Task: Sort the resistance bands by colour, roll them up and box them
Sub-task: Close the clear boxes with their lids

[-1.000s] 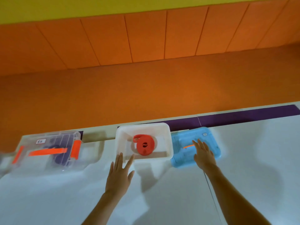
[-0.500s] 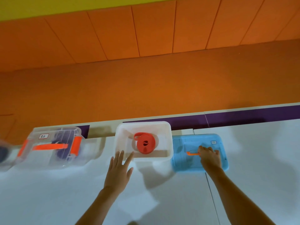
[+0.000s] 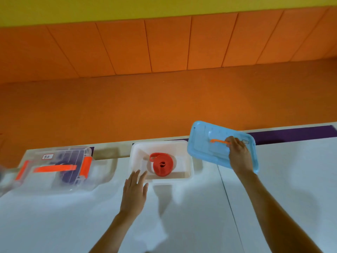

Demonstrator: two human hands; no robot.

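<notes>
**Progress**
- One red rolled resistance band (image 3: pixel 162 166) sits coiled in the white open plastic box (image 3: pixel 171 180), about the middle of its floor. A loose tail loops out at the coil's upper left.
- To the left and well apart stands a clear plastic box (image 3: pixel 60 156) with orange latches and its lid on. A dark purple band (image 3: pixel 68 177) shows through its wall.
- We judge two colours sorted, rolled and boxed, and the purple box closed. We cannot say whether more bands lie outside the frame.
- By our reckoning, what is left is to cover the red band's box and press the cover down.

**Right grip** (image 3: pixel 238 156)
- It is closed, with fingers curled round the slim orange handle (image 3: pixel 218 141) of the light blue plastic lid (image 3: pixel 206 148).
- The lid is held clear of the white surface (image 3: pixel 291 198) and tilted.
- Its left edge is just beside the white box's far right corner. It is not yet over the opening.

**Left grip** (image 3: pixel 134 192)
- It is open and holds nothing. The fingers are straight and slightly spread, palm down.
- The fingertips reach the near left corner of the white box and seem to touch its rim, though we cannot be sure of contact.
- We read this as steadying the box for the lid.

**Watch point**
- The lid comes in at an angle, so we judge it needs levelling and lining up with the rim before it will seat.
</notes>
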